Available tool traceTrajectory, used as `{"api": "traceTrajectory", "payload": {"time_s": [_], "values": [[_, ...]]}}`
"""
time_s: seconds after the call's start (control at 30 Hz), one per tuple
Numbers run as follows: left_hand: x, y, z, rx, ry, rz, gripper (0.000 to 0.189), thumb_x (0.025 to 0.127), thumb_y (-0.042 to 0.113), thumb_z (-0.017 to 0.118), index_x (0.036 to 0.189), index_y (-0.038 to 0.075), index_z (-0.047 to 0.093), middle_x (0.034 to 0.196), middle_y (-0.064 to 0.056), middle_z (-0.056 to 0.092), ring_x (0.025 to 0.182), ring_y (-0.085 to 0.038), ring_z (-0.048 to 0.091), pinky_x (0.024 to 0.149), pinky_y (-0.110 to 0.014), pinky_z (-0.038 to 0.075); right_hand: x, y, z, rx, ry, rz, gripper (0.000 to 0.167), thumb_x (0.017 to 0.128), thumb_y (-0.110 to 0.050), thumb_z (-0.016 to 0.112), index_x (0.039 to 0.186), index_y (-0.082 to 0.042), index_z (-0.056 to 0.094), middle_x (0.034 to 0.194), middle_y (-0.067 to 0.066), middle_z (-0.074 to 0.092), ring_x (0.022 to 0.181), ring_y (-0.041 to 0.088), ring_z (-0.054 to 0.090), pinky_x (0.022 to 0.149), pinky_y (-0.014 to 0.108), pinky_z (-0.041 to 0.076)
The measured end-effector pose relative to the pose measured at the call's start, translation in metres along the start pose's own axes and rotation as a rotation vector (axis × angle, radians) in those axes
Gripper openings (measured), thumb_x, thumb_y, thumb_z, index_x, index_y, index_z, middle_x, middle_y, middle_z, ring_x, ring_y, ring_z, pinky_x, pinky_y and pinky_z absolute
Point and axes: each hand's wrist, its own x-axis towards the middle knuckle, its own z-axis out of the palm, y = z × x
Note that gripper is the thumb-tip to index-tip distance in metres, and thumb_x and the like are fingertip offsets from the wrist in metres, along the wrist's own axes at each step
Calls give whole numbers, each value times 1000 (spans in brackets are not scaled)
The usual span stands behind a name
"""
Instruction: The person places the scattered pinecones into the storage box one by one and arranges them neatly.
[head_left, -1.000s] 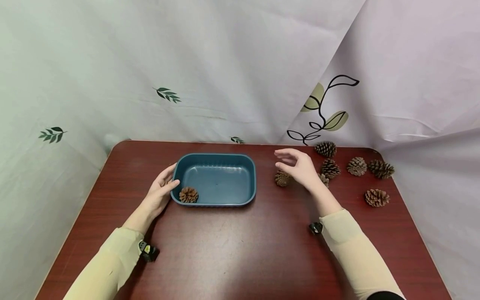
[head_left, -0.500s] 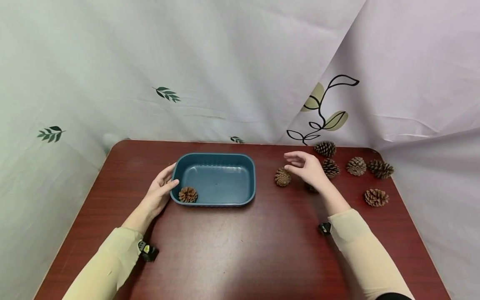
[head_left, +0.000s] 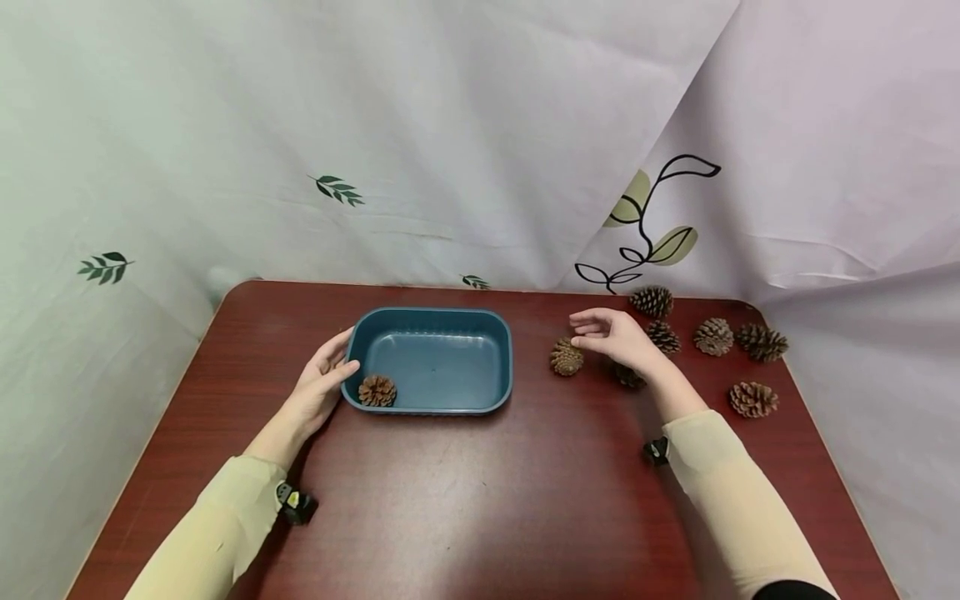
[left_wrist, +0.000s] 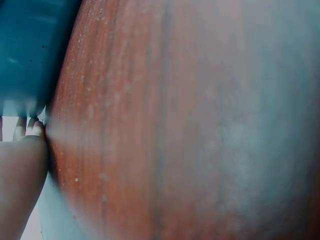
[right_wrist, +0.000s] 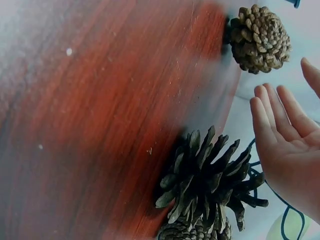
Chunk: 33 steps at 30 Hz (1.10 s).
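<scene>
My left hand grips the left end of a blue plastic tray, thumb over the rim and fingers along the outer wall. One brown pine cone lies inside, in the near left corner. The left wrist view catches only part of the hand beside the blue wall. Over the table's right side, my right hand hovers with fingers fairly straight and holds nothing. Just left of its fingertips sits a pine cone; the right wrist view shows this cone apart from the fingers.
Below the right hand a spiky dark pine cone is partly hidden in the head view. Several more cones, such as one at the back and one nearer, lie toward the right edge. A white curtain hangs behind the red-brown table.
My right hand has shifted right and slightly nearer, uncovering the pine cone beside its fingertips. The left hand and the tray stay where they were.
</scene>
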Motion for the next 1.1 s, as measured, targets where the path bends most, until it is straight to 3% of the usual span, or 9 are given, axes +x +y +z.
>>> {"api": "traceTrajectory", "payload": {"time_s": [0.37,0.7,1.1], "values": [[0,-1,2,-3,7,6,58,109,-1,51,164,12,38,146,18,60,131,1,59,100,-15,53,5,7,-3,0,-116,2,48,99,-11,75,141,9,62,138,29,68,127,43,68,88,12,51],[1,-1,4,-15,8,18,59,109,-2,51,165,9,35,147,18,60,132,1,58,101,-15,52,7,13,-3,-36,-168,25,48,100,-14,75,142,7,63,137,27,69,127,40,68,89,14,51],[0,1,4,-20,10,19,60,109,-1,51,165,8,34,147,18,60,133,1,57,101,-15,51,7,10,-4,-131,-225,17,45,102,-17,73,141,4,65,135,24,71,128,41,67,104,43,55]]}}
